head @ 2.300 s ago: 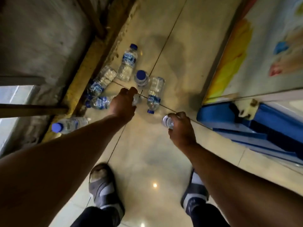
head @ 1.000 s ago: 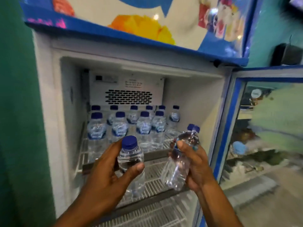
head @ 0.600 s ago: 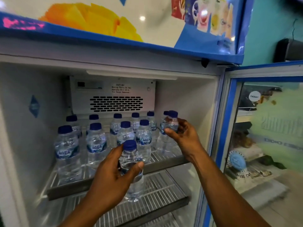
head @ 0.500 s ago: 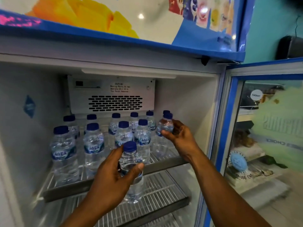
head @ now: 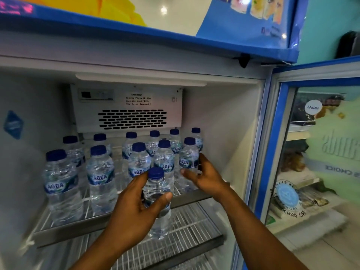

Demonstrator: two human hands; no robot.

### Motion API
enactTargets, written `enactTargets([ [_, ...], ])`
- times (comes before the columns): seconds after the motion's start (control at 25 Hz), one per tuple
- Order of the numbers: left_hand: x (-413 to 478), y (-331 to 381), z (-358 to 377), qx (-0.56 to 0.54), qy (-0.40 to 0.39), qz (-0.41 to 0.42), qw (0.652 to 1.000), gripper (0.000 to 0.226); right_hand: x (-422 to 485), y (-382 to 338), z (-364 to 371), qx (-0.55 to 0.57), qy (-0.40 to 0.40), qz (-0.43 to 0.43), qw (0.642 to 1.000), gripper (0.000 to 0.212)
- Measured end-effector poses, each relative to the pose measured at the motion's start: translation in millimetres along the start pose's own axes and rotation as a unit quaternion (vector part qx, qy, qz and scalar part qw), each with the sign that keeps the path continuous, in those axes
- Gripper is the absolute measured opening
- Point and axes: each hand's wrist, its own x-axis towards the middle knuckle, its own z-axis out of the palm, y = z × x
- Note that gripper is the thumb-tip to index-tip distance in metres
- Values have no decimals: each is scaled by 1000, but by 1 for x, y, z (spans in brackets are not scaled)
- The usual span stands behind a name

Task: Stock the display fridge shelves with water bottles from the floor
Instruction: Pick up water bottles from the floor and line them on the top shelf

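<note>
A display fridge stands open in front of me. Its top wire shelf [head: 81,224] carries several blue-capped Aqua water bottles [head: 100,178] in rows. My left hand [head: 132,213] is wrapped around one water bottle [head: 156,193], held upright in front of the shelf's front rail. My right hand [head: 206,177] reaches to the right end of the shelf. Its fingers and thumb are closed around a second bottle [head: 188,156], which stands upright there beside the other bottles.
Below the top one is a lower wire shelf [head: 187,225]. The vented fan cover [head: 132,115] fills the back wall above the bottles. The glass fridge door [head: 282,152] stands open at the right, close to my right forearm. The fridge's right inner wall [head: 229,143] is beside the placed bottle.
I rose from the floor with a bottle in each hand. My right hand lowered its bottle onto the right end of the top shelf. My left hand stayed in front, still holding its bottle.
</note>
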Motion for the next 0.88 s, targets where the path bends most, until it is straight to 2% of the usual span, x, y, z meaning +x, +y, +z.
enactTargets([
  [0.08, 1, -1, 3, -1, 1, 2, 1000, 55, -1, 8, 6, -104, 60, -29, 992, 72],
  [0.16, 2, 2, 5, -6, 2, 4, 1000, 52, 0, 10, 3, -119, 85, -35, 989, 77],
  [0.24, 3, 4, 6, -13, 0, -6, 1000, 50, 0, 14, -1, -100, 73, -15, 992, 76],
  [0.4, 4, 5, 9, -28, -8, -3, 1000, 61, -1, 21, -7, -81, 47, -15, 995, 68],
  [0.56, 7, 14, 13, -60, -19, -8, 998, 51, -9, 16, -9, -88, 25, -14, 996, 68],
  [0.64, 13, 15, 14, -76, -31, -28, 996, 62, -24, 7, -11, -100, 74, -36, 992, 69],
  [0.72, 19, 17, 16, -107, -40, -60, 992, 73, -49, -10, -21, -38, 131, -78, 988, 57],
  [0.76, 22, 19, 18, -133, -44, -71, 988, 73, -64, -21, -26, 6, 107, -89, 990, 50],
  [0.8, 24, 25, 21, -157, -50, -74, 984, 69, -79, -32, -29, 30, 41, -82, 995, 48],
  [0.84, 25, 30, 26, -171, -52, -70, 981, 61, -92, -44, -27, 20, -32, -61, 997, 53],
  [0.88, 26, 35, 31, -178, -48, -60, 981, 51, -102, -52, -23, -14, -69, -42, 997, 64],
])
